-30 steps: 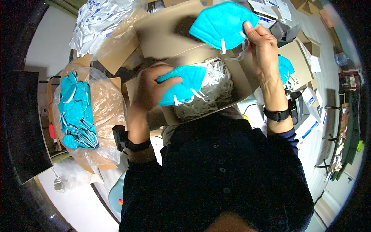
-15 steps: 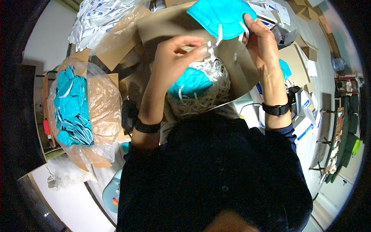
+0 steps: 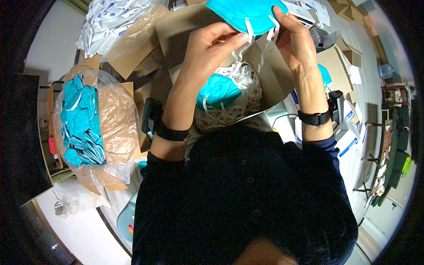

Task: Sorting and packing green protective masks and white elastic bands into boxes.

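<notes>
Holding a turquoise mask [image 3: 247, 13] at the top edge of the view, beyond an open cardboard box [image 3: 276, 79], with the upper part of the mask cut off by the frame. Gripping it near its right end in the right hand [image 3: 298, 42], with fingers clamped on the mask and the thumb against the near face. Reaching across with the left hand [image 3: 207, 51] to the lower edge of the mask, with thumb and forefinger almost together beside the left strap [image 3: 248, 27] — cannot tell for certain about a full pinch on it. Also visible, hanging free from the same edge: a right strap [image 3: 272, 32], white and curling at the end. Inside the box, near the left forearm: a second mask [image 3: 221, 92] on a tangle of loose white strands [image 3: 248, 80]. Farther left: a carton lined with clear plastic [image 3: 117, 119], holding many turquoise masks [image 3: 81, 112]. At upper left: a heap of white packets [image 3: 115, 22]. Wearing a black band on each wrist — with white boxes [image 3: 349, 143] beyond the right forearm.
</notes>
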`<state>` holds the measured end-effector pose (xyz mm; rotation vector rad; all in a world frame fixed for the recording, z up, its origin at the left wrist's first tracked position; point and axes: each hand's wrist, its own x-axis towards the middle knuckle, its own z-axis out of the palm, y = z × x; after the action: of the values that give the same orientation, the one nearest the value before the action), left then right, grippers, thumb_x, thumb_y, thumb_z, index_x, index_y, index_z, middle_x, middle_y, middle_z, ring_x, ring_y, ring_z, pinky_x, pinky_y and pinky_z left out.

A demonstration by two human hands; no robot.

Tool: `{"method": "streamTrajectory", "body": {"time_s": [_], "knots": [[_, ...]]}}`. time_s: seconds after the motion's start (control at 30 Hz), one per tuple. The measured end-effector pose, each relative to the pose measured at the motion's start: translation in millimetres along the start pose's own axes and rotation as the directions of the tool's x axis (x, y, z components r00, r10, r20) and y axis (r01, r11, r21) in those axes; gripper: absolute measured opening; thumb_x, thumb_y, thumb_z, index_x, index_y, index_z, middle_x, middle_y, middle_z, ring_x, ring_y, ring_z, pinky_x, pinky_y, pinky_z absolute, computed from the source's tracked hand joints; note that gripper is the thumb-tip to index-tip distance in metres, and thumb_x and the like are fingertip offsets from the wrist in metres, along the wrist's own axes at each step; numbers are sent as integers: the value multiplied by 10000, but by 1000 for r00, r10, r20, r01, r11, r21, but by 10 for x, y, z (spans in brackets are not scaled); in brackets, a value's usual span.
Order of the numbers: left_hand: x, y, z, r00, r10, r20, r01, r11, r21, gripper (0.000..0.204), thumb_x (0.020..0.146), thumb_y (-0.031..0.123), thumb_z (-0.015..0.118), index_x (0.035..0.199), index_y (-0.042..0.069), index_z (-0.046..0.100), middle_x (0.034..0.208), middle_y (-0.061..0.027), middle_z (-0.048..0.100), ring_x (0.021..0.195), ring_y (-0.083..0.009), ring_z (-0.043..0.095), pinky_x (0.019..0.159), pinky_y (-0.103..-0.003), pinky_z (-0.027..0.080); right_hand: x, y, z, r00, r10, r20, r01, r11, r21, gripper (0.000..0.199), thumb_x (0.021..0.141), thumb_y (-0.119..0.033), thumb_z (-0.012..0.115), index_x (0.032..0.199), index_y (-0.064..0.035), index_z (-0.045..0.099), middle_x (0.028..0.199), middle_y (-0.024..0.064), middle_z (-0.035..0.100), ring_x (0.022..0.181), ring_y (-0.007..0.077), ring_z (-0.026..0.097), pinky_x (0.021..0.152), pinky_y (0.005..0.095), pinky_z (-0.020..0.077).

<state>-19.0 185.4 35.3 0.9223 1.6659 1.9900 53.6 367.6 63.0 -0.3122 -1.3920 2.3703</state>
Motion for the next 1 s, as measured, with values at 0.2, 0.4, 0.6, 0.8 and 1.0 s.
{"method": "streamTrajectory", "body": {"time_s": [0.2,0.4,0.6,0.8,1.0], "knots": [[6,35,24,999,-30,35,31,999,-37,166,899,99,671,1010,-23,689,936,-67,702,861,-99,630,785,-242,497,-35,-21,77,997,23,-68,-23,1000,0,205,947,-153,570,1044,14,641,975,88,684,880,185,641,797,308,501],[28,-37,52,999,1,46,2,998,-69,179,911,122,664,1014,-22,689,944,-72,703,867,-103,632,794,-236,492,-62,-36,115,994,56,-95,-54,998,22,214,941,-159,585,1053,16,637,984,100,688,898,189,649,817,310,508],[11,23,133,999,17,30,-13,992,-124,209,928,148,649,1042,-24,681,969,-52,695,868,-84,619,781,-231,489,-9,130,38,999,17,-36,-15,998,55,106,928,-174,620,951,-72,637,885,-9,659,760,99,601,688,243,470],[22,-136,369,978,-174,-113,138,953,-270,203,835,120,756,992,9,692,931,-36,684,847,-87,614,741,-222,483,-39,242,157,992,43,-117,-24,987,157,117,940,-145,605,1003,-50,627,943,21,662,848,128,600,792,266,465],[41,-163,426,945,-229,-236,155,943,-295,241,805,43,756,1032,31,676,1010,-57,686,886,-112,622,822,-276,495,-73,441,202,985,46,-164,-32,995,89,126,920,-156,641,1019,-78,654,963,13,667,877,117,594,826,275,445]]}}
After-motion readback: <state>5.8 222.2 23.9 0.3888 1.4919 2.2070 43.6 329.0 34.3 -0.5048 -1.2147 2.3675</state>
